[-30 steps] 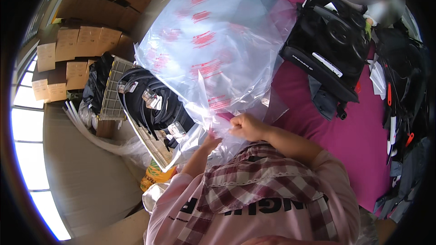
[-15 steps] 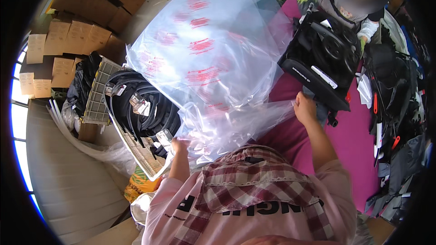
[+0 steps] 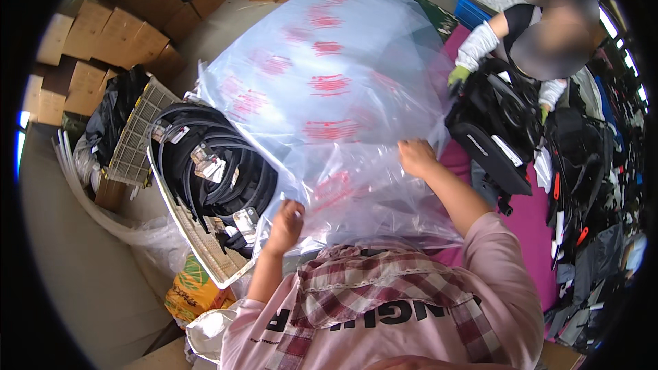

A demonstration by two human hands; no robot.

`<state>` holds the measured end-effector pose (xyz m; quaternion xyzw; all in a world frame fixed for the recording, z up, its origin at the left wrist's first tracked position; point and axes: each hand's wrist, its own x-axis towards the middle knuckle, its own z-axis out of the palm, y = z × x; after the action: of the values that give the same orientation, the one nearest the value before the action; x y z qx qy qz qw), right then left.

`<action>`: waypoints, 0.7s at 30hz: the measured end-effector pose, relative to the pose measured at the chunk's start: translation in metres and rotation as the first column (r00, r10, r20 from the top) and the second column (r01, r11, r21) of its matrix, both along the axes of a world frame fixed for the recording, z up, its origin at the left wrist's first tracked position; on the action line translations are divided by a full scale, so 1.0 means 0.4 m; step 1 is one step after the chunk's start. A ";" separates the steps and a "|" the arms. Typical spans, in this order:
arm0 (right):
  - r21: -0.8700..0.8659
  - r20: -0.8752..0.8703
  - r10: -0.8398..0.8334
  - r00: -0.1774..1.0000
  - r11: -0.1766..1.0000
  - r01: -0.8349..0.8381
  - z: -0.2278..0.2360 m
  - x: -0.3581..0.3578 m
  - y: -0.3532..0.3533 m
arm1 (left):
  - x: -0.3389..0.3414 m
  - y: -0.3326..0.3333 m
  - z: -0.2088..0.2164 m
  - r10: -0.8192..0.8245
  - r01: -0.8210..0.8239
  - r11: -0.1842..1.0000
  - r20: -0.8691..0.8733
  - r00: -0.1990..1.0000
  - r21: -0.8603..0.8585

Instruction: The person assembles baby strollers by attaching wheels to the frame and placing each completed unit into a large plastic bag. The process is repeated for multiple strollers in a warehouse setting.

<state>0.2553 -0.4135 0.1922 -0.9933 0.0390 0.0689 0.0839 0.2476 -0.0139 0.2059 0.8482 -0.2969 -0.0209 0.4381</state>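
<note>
A broad pile of clear plastic bags with red print covers the middle of the table. My right hand is closed in a pinch on the plastic of the top bag, right of centre. Nearer to me, my left hand is curled closed at the bag's left edge; the plastic in its fingers is hard to make out. Beside that hand, a cream plastic crate holds coiled black tubing with paper tags.
Across the table at right, a gloved co-worker handles a black folded item with wheels on a magenta cloth. Black parts are heaped along the right. Cardboard boxes stack at far left; an orange bag lies below the crate.
My right hand has moved left and slightly up, away from the black item. My left hand has shifted right, off the crate's edge. The plastic between them now lies spread toward me.
</note>
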 end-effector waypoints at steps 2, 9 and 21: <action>-0.074 -0.348 -0.044 0.936 0.997 0.019 -0.037 0.041 0.035 | -0.037 0.058 -0.064 0.098 -0.118 0.990 -0.216 0.972 -0.082; 0.477 0.747 0.061 0.662 0.645 -0.598 0.628 0.404 0.516 | 0.042 0.427 0.465 0.719 -0.736 0.558 0.666 0.197 -0.384; 0.398 0.044 0.139 0.989 0.906 -0.145 0.189 0.364 0.290 | 0.067 0.348 0.031 0.599 -0.619 0.760 -0.156 0.786 -0.199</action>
<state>0.4009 -0.2973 0.2679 -0.9559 -0.0488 0.0743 0.2800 0.2742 0.1253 0.2182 0.8378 0.0128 0.1234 0.5318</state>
